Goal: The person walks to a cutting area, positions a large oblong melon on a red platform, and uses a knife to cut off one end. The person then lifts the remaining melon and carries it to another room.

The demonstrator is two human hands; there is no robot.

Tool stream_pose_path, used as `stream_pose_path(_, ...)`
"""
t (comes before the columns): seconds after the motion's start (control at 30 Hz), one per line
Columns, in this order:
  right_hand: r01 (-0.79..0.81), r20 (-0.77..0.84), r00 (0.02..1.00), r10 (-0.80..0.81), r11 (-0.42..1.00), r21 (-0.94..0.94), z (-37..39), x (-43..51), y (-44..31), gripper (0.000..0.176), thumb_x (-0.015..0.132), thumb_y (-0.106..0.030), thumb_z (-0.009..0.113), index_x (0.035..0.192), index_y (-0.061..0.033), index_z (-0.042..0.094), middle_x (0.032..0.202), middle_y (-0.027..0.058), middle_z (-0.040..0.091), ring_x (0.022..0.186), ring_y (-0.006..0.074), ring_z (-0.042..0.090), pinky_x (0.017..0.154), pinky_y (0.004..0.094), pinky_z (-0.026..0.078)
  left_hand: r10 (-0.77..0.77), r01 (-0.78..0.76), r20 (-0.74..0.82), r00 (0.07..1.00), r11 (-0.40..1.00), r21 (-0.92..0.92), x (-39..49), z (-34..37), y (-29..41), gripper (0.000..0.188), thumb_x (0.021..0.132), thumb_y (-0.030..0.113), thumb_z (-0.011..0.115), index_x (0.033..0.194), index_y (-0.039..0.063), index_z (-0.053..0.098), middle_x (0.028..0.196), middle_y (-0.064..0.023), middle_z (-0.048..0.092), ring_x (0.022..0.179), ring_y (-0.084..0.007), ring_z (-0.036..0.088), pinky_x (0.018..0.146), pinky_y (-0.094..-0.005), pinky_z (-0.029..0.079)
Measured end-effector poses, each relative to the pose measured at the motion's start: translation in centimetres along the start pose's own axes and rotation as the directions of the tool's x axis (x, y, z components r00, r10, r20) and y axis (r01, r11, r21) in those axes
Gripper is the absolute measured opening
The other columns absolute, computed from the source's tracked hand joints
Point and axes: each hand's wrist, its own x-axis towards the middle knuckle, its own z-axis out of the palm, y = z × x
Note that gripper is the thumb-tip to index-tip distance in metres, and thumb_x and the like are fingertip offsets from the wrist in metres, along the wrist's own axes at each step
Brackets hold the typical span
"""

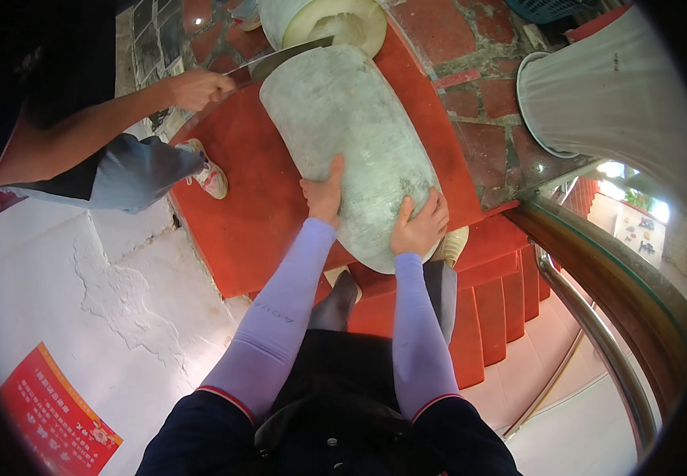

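A large whitish-green winter melon [355, 137] lies lengthwise in front of me above red-covered flooring. My left hand [324, 193] presses on its left flank with the thumb up, and my right hand [420, 225] curves around its lower right side. At the melon's far end, another person's hand [199, 89] grips the handle of a broad knife [295, 55]. The blade lies between this melon and another winter melon piece [352, 27], whose pale cut face and hollow centre show. Whether the blade touches either one, I cannot tell.
Red-covered steps [492, 315] drop away near my feet, beside a curved metal handrail [599, 339]. A cloth-covered round container [605, 95] stands at the right. The other person's shoe [209, 169] rests on the red covering at left, near a white wall [123, 285].
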Motion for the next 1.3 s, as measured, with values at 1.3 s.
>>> stream_pose_path(1.3,0.274,-0.056,0.961,-0.27,0.96,0.065,-6.0,6.8,-0.3,0.047,0.096,-0.037,0.05,0.126,-0.0007,0.048,0.134,0.0205,0.043,0.122,0.0378,0.04,0.096,0.0506,0.037,0.295,-0.313,0.112,0.949,0.925,0.215,-6.6,0.1,2.0,0.093,0.081,0.033,0.066,0.146,-0.008,0.012,0.151,-0.0268,0.021,0.136,-0.0425,0.025,0.113,-0.0428,0.025)
